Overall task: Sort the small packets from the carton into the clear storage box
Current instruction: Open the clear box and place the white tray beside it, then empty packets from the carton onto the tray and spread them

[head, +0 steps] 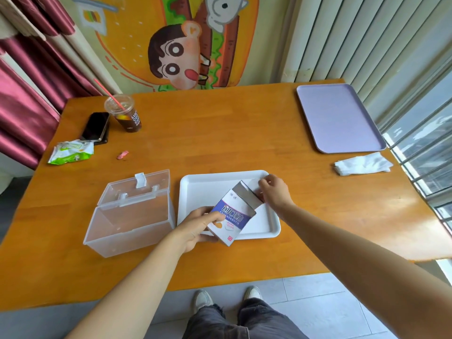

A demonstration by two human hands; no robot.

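My left hand grips a blue and white carton by its lower end and holds it tilted over a white tray. The carton's grey flap is open at its far end. There my right hand pinches something pale at the mouth; I cannot tell whether it is a packet or the flap. The clear storage box stands left of the tray with its hinged lid folded back, and nothing shows inside it.
A lilac tray lies at the far right, with crumpled white tissue in front of it. At the far left are an iced drink cup, a dark phone, a green wrapper and a pink scrap.
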